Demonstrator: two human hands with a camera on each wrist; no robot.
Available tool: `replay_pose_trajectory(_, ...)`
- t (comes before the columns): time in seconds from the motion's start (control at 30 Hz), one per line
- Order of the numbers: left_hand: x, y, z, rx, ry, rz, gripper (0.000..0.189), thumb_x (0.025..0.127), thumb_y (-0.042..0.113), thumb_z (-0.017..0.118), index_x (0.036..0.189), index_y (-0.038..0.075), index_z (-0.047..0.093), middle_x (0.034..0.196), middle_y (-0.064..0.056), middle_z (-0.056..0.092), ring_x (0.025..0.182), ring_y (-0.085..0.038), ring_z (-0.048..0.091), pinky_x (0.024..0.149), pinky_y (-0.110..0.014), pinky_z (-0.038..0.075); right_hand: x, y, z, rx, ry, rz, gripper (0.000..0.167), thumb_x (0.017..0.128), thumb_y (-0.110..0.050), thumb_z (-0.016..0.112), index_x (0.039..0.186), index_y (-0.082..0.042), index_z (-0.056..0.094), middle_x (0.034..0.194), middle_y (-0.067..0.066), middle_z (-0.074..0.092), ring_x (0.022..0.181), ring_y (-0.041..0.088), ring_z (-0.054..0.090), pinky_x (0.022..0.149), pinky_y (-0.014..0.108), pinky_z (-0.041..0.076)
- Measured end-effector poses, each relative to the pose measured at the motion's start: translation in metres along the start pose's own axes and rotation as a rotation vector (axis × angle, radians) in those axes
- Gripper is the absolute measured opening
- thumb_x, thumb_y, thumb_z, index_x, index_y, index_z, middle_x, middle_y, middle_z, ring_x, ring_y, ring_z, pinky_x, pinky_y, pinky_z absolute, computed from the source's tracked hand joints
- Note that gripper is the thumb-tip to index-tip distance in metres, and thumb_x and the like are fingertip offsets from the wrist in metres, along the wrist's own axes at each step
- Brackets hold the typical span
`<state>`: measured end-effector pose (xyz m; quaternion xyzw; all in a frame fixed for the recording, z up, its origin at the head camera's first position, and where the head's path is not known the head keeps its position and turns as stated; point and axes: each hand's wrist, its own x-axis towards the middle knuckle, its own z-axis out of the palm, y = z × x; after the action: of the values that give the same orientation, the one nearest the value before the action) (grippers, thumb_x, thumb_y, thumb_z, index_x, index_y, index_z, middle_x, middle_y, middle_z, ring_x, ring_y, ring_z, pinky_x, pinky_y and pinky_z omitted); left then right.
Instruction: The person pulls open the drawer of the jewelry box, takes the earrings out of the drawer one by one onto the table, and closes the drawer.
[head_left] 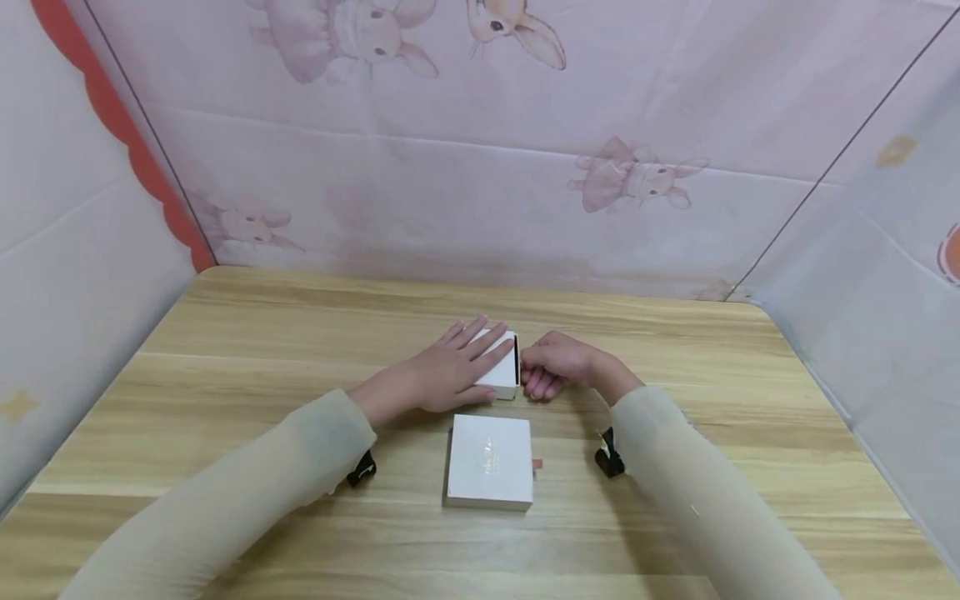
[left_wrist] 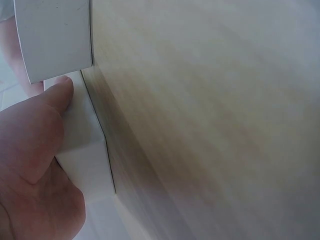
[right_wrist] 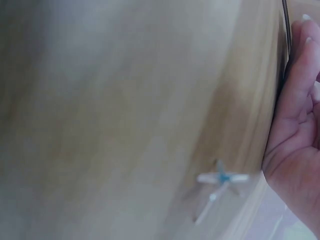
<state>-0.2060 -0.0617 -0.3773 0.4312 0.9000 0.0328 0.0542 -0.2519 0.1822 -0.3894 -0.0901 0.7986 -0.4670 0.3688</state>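
A white box lies flat toward the back of the table. My left hand is spread over its top with straight fingers, the thumb along the near side. In the left wrist view the thumb rests against a white box face. My right hand is at the box's right end, where a dark gap shows along the edge. Its fingers are curled, thumb and index gripping right at that end; the exact grip is hidden. The right wrist view shows the curled right hand low against the table.
Nearer to me lies a second white box with gold lettering and a small pink tab on its right side. The wooden table meets a rabbit-print cloth wall behind. A blurred star shape shows in the right wrist view.
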Motion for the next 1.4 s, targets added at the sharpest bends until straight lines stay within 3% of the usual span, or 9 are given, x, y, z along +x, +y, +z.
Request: replay_pose_trajectory(1.4,0.0013,-0.001,0.0029,0.001,0.015,0.008,0.076,0.105,0.052,0.038,0.162,0.013,0.007,0.168,-0.014,0.0,0.153,-0.041,-0.003,0.123,-0.058,0.006,-0.0005,-0.0001,-0.0019,-0.004,-0.015,0.015,0.03,0.094,-0.018,0.048,0.083,0.001,0.068,0.064,0.003,0.068,0.054,0.011,0.065,0.054,0.027,0.058)
